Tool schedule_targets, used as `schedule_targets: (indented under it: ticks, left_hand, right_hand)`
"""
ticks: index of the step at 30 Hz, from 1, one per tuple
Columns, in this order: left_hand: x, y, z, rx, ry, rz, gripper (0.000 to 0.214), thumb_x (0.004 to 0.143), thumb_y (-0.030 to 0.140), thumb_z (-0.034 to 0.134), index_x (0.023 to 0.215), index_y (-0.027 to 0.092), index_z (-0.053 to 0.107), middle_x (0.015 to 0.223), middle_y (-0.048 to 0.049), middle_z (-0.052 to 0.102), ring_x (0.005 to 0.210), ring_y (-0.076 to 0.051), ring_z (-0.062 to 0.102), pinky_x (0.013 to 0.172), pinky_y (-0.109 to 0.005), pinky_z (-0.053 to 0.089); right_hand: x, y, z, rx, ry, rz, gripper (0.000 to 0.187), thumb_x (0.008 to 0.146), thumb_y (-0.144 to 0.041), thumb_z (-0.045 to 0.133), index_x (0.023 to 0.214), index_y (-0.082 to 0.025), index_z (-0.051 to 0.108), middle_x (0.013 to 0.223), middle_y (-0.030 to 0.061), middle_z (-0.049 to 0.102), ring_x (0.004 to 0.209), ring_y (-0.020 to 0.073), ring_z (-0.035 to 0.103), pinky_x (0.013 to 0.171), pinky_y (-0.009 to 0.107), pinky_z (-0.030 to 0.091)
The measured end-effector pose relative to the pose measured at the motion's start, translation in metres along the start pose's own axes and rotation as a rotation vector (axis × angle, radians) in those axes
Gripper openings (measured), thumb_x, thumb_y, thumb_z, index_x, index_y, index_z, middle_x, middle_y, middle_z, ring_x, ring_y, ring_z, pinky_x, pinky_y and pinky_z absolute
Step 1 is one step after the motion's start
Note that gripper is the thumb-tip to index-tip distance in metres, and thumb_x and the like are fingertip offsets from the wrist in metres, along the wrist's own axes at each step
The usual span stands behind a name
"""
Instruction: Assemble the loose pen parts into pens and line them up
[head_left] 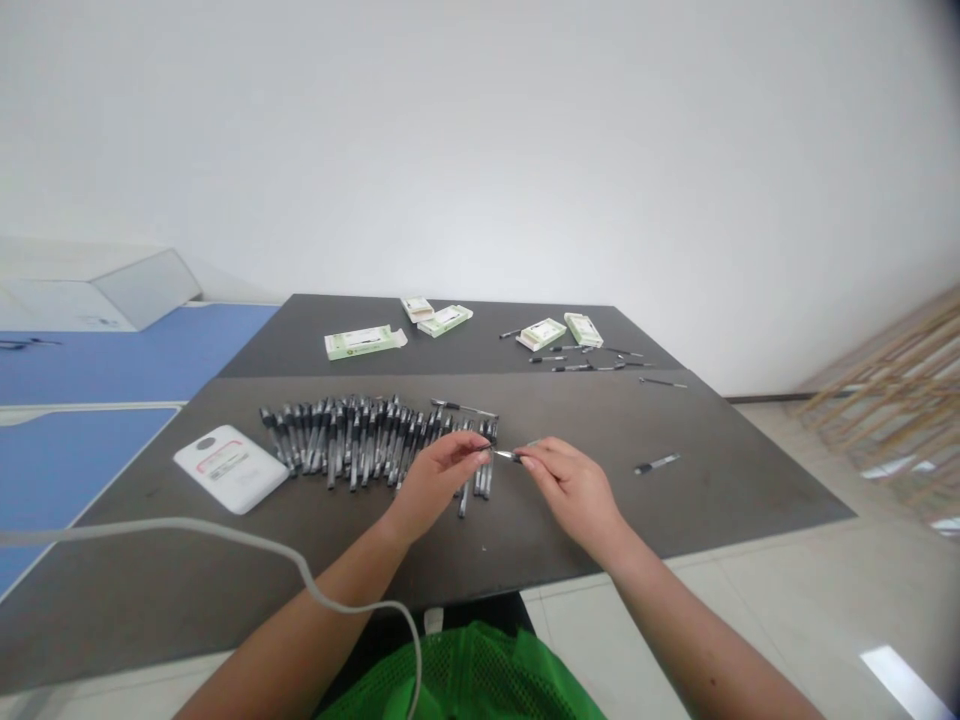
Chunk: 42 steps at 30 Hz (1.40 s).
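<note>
Both hands meet over the dark table (712, 480), pinching one pen (507, 456) between them. My left hand (439, 475) grips its left end with fingers closed. My right hand (570, 485) pinches the right end. Just behind and left of the hands lies a long row of several black-and-clear pens (360, 435), side by side.
A white flat device (230, 466) lies left of the pen row. Several green-and-white boxes (364, 342) and loose pens (592, 365) sit at the table's far side. One lone pen (656, 464) lies to the right. A grey cable (225, 540) crosses the near left.
</note>
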<state>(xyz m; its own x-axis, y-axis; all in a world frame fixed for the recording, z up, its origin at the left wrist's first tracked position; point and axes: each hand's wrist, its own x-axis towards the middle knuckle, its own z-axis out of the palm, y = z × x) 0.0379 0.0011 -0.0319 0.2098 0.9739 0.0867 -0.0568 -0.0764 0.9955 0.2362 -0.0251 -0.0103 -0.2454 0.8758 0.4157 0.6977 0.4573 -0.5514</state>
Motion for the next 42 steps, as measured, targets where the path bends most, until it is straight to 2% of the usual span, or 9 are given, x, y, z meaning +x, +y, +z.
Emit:
schedule_targets:
  ticks: [5,12,22,26,29,31,33,37,42]
  left_hand:
    - [0.000,0.003,-0.003,0.163,-0.021,0.082,0.019,0.078,0.031,0.062,0.092,0.018,0.066,0.092,-0.0052,0.066,0.087,-0.017,0.061,0.081,-0.031,0.048]
    - [-0.001,0.005,-0.001,0.408,-0.066,0.303,0.015,0.080,0.025,0.060,0.090,0.021,0.070,0.091,-0.0049,0.066,0.088,-0.017,0.060,0.083,-0.030,0.047]
    - [-0.001,0.001,-0.001,0.506,-0.094,0.286,0.017,0.081,0.030,0.060,0.089,0.022,0.072,0.086,-0.0044,0.068,0.080,-0.016,0.061,0.076,-0.029,0.049]
    - [0.003,-0.008,0.001,0.483,-0.113,0.220,0.026,0.081,0.031,0.058,0.102,0.022,0.068,0.096,-0.0056,0.068,0.085,-0.018,0.063,0.078,-0.030,0.050]
    - [0.006,-0.015,0.001,0.470,-0.030,0.171,0.038,0.082,0.032,0.056,0.117,0.020,0.060,0.104,-0.0078,0.068,0.093,-0.019,0.063,0.085,-0.033,0.050]
    - [0.007,-0.017,-0.001,0.497,0.061,0.160,0.036,0.084,0.033,0.053,0.115,0.019,0.061,0.106,-0.0087,0.068,0.097,-0.020,0.063,0.090,-0.035,0.048]
    - [0.008,-0.017,-0.004,0.505,0.129,0.148,0.032,0.086,0.034,0.050,0.110,0.019,0.064,0.105,-0.0088,0.069,0.099,-0.021,0.063,0.093,-0.036,0.046]
    - [0.007,-0.016,-0.007,0.465,0.154,0.102,0.031,0.085,0.033,0.049,0.109,0.019,0.065,0.099,-0.0081,0.071,0.095,-0.021,0.065,0.091,-0.037,0.047]
    - [0.006,-0.016,-0.007,0.446,0.157,0.093,0.030,0.084,0.033,0.051,0.105,0.019,0.066,0.096,-0.0073,0.072,0.091,-0.020,0.066,0.090,-0.036,0.048]
  right_hand:
    - [0.001,0.001,-0.004,-0.067,-0.024,-0.026,0.030,0.094,-0.032,0.041,0.102,-0.025,0.069,0.093,0.0053,0.067,0.084,0.0186,0.062,0.075,0.030,0.046]
    - [0.002,-0.002,-0.004,-0.165,-0.179,-0.145,0.032,0.092,-0.023,0.041,0.116,-0.023,0.063,0.095,0.0097,0.063,0.087,0.0225,0.058,0.076,0.035,0.045]
    - [-0.006,0.011,0.020,0.158,-0.197,-0.125,0.034,0.092,-0.020,0.039,0.119,-0.024,0.061,0.094,0.0091,0.060,0.088,0.0212,0.055,0.079,0.035,0.045]
    - [-0.008,0.021,0.026,0.307,-0.187,0.006,0.028,0.089,-0.021,0.045,0.108,-0.024,0.066,0.092,0.0065,0.061,0.088,0.0192,0.056,0.080,0.033,0.045]
    - [-0.006,0.034,0.032,0.382,-0.146,0.310,0.023,0.084,-0.019,0.048,0.093,-0.022,0.068,0.077,0.0021,0.059,0.071,0.0156,0.056,0.070,0.030,0.046]
    - [-0.001,0.043,0.039,0.440,-0.148,0.536,0.022,0.081,-0.015,0.047,0.089,-0.020,0.067,0.068,-0.0004,0.056,0.060,0.0131,0.052,0.060,0.027,0.045]
    - [0.005,0.048,0.047,0.495,-0.163,0.650,0.023,0.077,-0.012,0.046,0.091,-0.019,0.064,0.070,-0.0004,0.056,0.058,0.0125,0.053,0.056,0.025,0.045]
    - [0.015,0.045,0.059,0.511,-0.174,0.626,0.026,0.070,-0.012,0.057,0.095,-0.017,0.062,0.083,0.0030,0.062,0.075,0.0166,0.058,0.069,0.030,0.048]
    - [0.012,0.032,0.066,0.476,-0.173,0.506,0.042,0.070,-0.019,0.065,0.111,-0.016,0.058,0.109,0.0093,0.062,0.101,0.0235,0.056,0.092,0.039,0.041]
